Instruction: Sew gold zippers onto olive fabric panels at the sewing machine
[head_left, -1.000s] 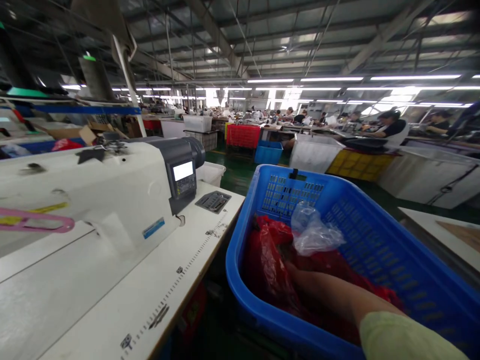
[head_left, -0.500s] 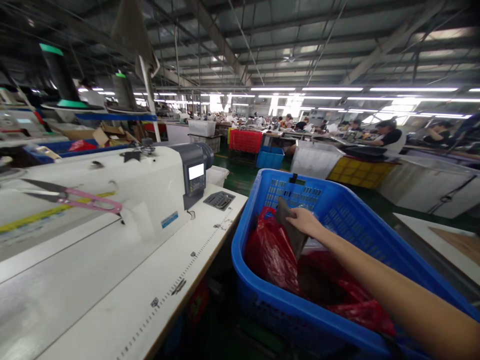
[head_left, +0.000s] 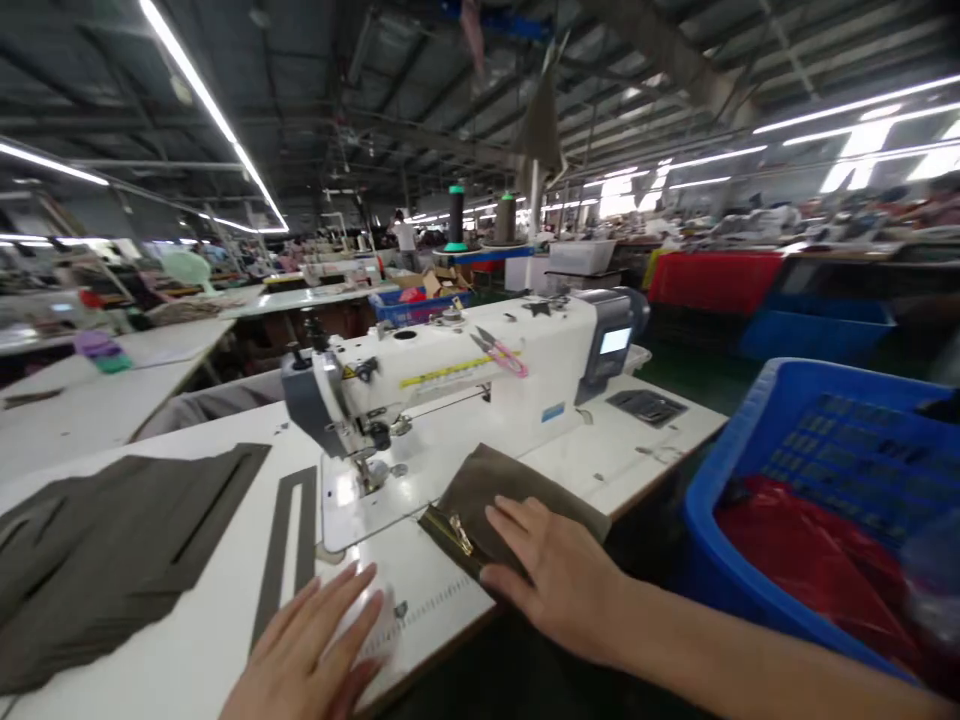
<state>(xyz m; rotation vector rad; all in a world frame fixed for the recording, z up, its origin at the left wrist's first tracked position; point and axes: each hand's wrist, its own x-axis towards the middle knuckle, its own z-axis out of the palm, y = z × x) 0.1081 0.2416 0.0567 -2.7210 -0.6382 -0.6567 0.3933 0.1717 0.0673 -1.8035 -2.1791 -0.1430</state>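
Note:
My right hand lies flat, fingers spread, on a dark olive fabric piece with a brass zipper that rests on the white sewing table in front of the sewing machine. My left hand is open, palm down, on the table's near edge, close to a narrow dark fabric strip. It holds nothing. The machine's needle and presser foot stand just left of the zippered piece.
Dark cut fabric panels lie on the table's left. Pink-handled snips rest on top of the machine. A blue plastic basket holding red plastic bags stands at the right. Other work tables and people fill the hall behind.
My right hand left the blue basket with the dark piece and laid it on the table. The view swung left to the sewing machine. My left hand has come into view.

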